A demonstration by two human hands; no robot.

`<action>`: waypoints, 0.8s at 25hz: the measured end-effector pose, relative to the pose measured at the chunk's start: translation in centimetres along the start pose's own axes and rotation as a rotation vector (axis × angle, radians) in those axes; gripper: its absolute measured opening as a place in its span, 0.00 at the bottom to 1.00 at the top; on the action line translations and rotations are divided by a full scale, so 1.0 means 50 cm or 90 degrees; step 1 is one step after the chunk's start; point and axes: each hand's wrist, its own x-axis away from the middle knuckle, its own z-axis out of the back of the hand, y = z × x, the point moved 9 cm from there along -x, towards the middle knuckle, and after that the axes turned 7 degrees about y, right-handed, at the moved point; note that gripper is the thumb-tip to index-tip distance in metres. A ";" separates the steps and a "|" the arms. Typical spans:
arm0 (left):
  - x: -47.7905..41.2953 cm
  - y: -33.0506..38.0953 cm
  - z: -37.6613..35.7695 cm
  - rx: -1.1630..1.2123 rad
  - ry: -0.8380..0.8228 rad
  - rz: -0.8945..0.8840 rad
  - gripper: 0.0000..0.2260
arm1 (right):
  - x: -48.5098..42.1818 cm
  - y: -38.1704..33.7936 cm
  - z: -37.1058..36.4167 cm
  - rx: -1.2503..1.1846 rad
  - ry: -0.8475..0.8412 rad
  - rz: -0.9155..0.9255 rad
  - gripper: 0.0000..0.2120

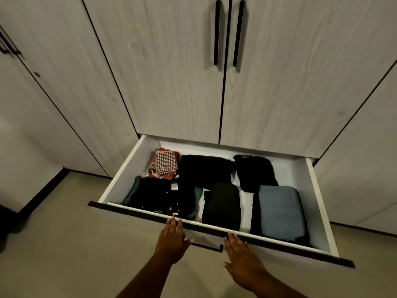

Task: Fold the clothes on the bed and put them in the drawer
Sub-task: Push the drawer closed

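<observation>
Beige floor is spreading at left; the left hand and right hand, fingers straight and grasping nothing, are pressing the front of the open drawer; folded clothes are lying inside, below pale wardrobe doors.

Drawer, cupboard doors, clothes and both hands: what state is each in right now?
drawer: pulled open, clothes inside.
cupboard doors: closed.
blue garment: folded, front right of drawer.
checked cloth: folded, back left corner.
left hand: open, fingers straight on drawer front.
right hand: open, fingers straight on drawer front.
</observation>
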 end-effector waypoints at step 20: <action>-0.145 0.009 -0.011 -0.048 -0.022 -0.066 0.46 | -0.110 0.037 0.050 0.026 0.041 -0.064 0.41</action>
